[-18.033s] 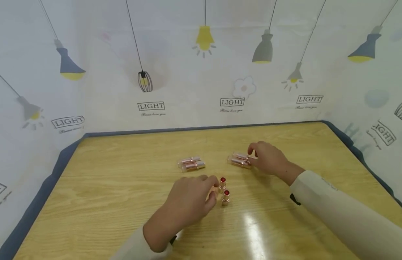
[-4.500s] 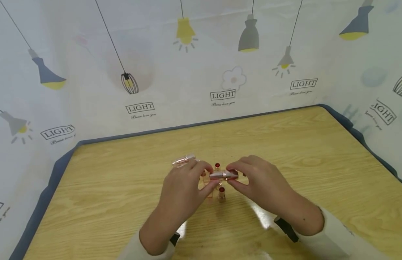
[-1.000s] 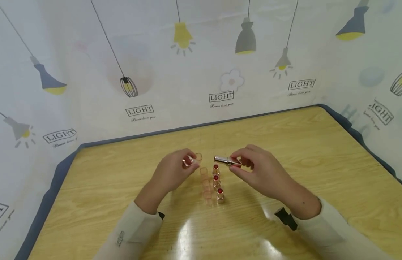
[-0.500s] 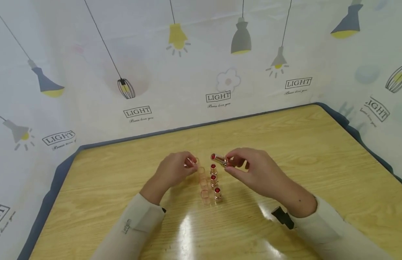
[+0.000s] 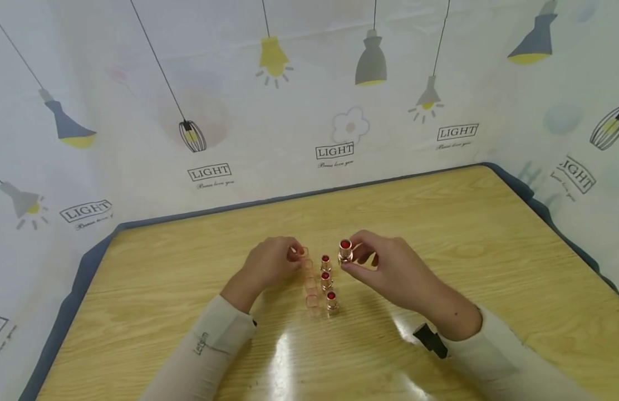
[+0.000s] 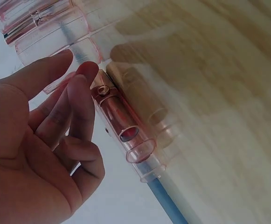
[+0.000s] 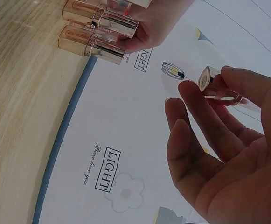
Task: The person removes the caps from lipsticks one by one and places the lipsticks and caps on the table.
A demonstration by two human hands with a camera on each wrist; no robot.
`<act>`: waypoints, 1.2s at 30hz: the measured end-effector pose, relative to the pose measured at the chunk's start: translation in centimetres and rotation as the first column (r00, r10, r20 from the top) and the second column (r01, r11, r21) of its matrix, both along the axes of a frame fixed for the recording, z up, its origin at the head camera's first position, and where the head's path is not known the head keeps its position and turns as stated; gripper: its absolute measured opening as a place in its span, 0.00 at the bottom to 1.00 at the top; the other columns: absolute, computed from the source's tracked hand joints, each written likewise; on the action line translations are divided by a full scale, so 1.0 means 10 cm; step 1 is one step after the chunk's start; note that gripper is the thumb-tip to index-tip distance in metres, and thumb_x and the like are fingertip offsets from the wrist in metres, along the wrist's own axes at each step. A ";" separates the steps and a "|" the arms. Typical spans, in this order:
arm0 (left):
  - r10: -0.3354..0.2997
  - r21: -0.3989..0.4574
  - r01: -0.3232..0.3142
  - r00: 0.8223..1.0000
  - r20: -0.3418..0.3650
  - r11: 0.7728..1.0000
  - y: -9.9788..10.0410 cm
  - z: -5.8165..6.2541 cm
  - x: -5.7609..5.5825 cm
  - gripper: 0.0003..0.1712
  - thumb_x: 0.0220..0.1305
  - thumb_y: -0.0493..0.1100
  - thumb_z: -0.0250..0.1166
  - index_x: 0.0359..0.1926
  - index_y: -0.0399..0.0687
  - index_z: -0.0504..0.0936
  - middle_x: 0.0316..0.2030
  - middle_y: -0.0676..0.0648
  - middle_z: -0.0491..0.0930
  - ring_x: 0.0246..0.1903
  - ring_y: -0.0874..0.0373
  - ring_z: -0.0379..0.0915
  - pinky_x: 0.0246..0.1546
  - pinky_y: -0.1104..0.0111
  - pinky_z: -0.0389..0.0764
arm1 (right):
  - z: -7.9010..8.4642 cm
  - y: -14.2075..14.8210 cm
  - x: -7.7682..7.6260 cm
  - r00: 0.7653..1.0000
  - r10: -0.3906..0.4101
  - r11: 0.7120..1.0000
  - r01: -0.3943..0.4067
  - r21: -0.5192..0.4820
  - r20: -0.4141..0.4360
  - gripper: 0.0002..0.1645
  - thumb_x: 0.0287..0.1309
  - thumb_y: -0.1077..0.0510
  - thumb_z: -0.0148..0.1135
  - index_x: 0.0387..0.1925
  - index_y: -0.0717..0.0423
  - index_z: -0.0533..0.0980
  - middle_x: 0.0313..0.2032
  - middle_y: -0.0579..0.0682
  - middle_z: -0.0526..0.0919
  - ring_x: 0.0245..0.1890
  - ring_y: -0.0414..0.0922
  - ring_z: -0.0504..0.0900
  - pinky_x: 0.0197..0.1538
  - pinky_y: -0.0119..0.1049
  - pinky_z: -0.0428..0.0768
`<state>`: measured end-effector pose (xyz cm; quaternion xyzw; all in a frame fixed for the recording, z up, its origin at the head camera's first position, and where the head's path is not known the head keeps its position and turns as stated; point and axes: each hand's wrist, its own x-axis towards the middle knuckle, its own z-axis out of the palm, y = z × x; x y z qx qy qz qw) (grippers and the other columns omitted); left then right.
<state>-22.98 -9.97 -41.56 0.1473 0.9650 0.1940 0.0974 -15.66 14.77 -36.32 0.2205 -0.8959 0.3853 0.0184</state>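
Wood-grain surface (image 5: 430,211); above it, right hand (image 5: 397,270) pinches a lipstick (image 5: 345,255), right of the clear caps (image 5: 310,283). Left hand (image 5: 270,263) at the farthest, grip unclear. Head view shows red tip (image 5: 345,244); only right wrist view, the underside (image 7: 204,79).

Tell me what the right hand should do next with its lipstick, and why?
Probably set the held lipstick down on the table, at the far end of the row of three lipsticks. The right hand holds it upright but raised, the three stand in line, and the farthest of the clear caps seems to have no partner.
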 end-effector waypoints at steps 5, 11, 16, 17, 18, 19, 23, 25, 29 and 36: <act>-0.009 -0.009 0.009 1.000 -0.009 1.000 0.00 -0.01 -0.03 0.08 0.63 0.44 0.70 0.44 0.54 0.86 0.38 0.53 0.86 0.38 0.59 0.81 0.43 0.61 0.81 | 0.00 0.00 0.00 1.000 -0.006 1.000 0.006 0.007 0.007 0.11 0.61 0.53 0.70 0.44 0.46 0.78 0.33 0.36 0.87 0.35 0.33 0.84 0.40 0.36 0.81; -0.034 -0.019 0.033 0.998 -0.051 0.999 -0.02 -0.01 -0.03 0.11 0.63 0.44 0.69 0.48 0.54 0.85 0.37 0.54 0.86 0.37 0.59 0.81 0.41 0.61 0.81 | 0.00 -0.02 0.00 1.000 -0.012 1.000 0.012 0.017 0.011 0.11 0.61 0.53 0.70 0.44 0.46 0.78 0.33 0.37 0.87 0.36 0.34 0.84 0.40 0.35 0.81; -0.043 -0.027 0.041 0.996 -0.083 0.999 -0.07 0.01 0.01 0.18 0.62 0.45 0.71 0.53 0.53 0.83 0.37 0.54 0.87 0.37 0.60 0.83 0.38 0.61 0.82 | -0.02 -0.04 -0.02 1.000 -0.005 1.000 0.005 0.030 0.005 0.11 0.60 0.54 0.70 0.43 0.48 0.78 0.33 0.39 0.87 0.36 0.36 0.84 0.40 0.38 0.82; -0.043 -0.024 0.041 0.995 -0.091 0.999 -0.07 0.02 0.02 0.19 0.62 0.46 0.72 0.54 0.53 0.83 0.37 0.54 0.87 0.36 0.59 0.83 0.37 0.61 0.82 | -0.03 -0.04 -0.02 1.000 -0.007 0.999 0.007 0.035 0.005 0.11 0.60 0.54 0.70 0.43 0.48 0.78 0.33 0.39 0.86 0.36 0.36 0.84 0.40 0.38 0.82; -0.041 -0.023 0.039 0.994 -0.097 0.999 -0.08 0.02 0.03 0.19 0.62 0.46 0.72 0.54 0.53 0.83 0.36 0.54 0.88 0.35 0.59 0.83 0.36 0.62 0.82 | -0.03 -0.05 -0.03 1.000 -0.009 0.999 0.008 0.041 0.006 0.11 0.61 0.54 0.70 0.43 0.49 0.78 0.33 0.39 0.86 0.36 0.36 0.84 0.40 0.38 0.82; -0.039 -0.021 0.037 0.994 -0.102 0.999 -0.09 0.03 0.04 0.20 0.62 0.46 0.72 0.55 0.53 0.83 0.36 0.54 0.88 0.35 0.59 0.83 0.35 0.62 0.82 | -0.04 -0.05 -0.03 1.000 -0.010 0.999 0.010 0.045 0.008 0.11 0.61 0.54 0.70 0.43 0.49 0.78 0.33 0.39 0.86 0.36 0.36 0.84 0.39 0.37 0.82; -0.031 -0.023 0.029 0.994 -0.105 0.999 -0.10 0.02 0.06 0.20 0.62 0.46 0.72 0.55 0.53 0.82 0.36 0.54 0.88 0.35 0.58 0.83 0.36 0.61 0.82 | -0.07 -0.03 -0.04 1.000 -0.022 0.999 0.021 0.047 0.022 0.11 0.61 0.54 0.69 0.44 0.47 0.78 0.33 0.38 0.86 0.36 0.35 0.84 0.39 0.33 0.81; -0.023 -0.024 0.021 0.994 -0.103 0.999 -0.10 0.01 0.07 0.21 0.62 0.46 0.72 0.56 0.53 0.82 0.36 0.54 0.88 0.36 0.57 0.83 0.37 0.61 0.82 | -0.08 0.00 -0.04 0.999 -0.029 0.999 0.028 0.042 0.022 0.11 0.61 0.54 0.69 0.43 0.47 0.78 0.32 0.37 0.86 0.36 0.35 0.83 0.39 0.33 0.80; 0.016 -0.022 -0.019 0.990 -0.143 1.000 -0.12 0.03 0.13 0.23 0.61 0.47 0.72 0.58 0.55 0.81 0.37 0.56 0.87 0.36 0.58 0.83 0.35 0.62 0.81 | -0.10 0.05 -0.08 0.999 -0.036 0.999 0.035 0.029 0.003 0.09 0.61 0.54 0.70 0.42 0.46 0.78 0.33 0.38 0.85 0.36 0.37 0.83 0.38 0.32 0.81; 0.091 0.007 -0.092 0.965 -0.245 0.996 -0.18 0.12 0.30 0.16 0.64 0.51 0.70 0.51 0.54 0.84 0.35 0.55 0.88 0.30 0.61 0.81 0.26 0.68 0.76 | -0.19 0.05 -0.36 0.999 0.019 1.000 -0.019 0.004 -0.028 0.07 0.59 0.57 0.71 0.36 0.50 0.80 0.28 0.44 0.80 0.29 0.39 0.77 0.32 0.32 0.78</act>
